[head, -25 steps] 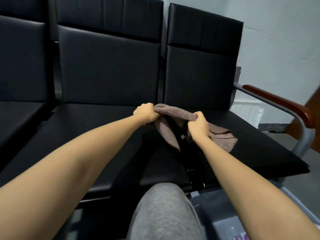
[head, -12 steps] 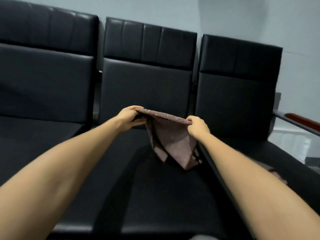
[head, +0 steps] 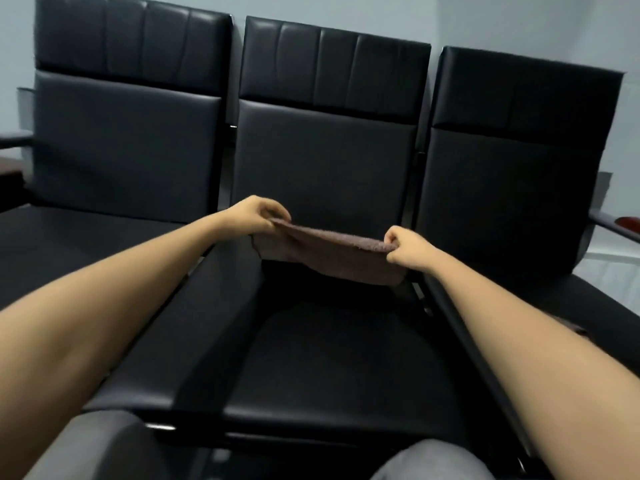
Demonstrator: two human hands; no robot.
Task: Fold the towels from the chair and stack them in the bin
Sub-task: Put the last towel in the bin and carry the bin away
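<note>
Above the middle black padded chair seat (head: 332,358), brown terry towel (head: 325,254) stretched between 2 hands, left hand (head: 259,216) and right hand (head: 407,249) each pinching a top corner

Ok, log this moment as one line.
step: fold | left hand: pinches towel corner | right hand: grips other corner | towel: stretched over middle seat | bin: not in view

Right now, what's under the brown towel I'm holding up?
Only the black seat of the middle chair shows beneath the towel, which your left hand and right hand hold stretched. The hanging cloth covers the strip where seat meets backrest, so that part is hidden.
</note>
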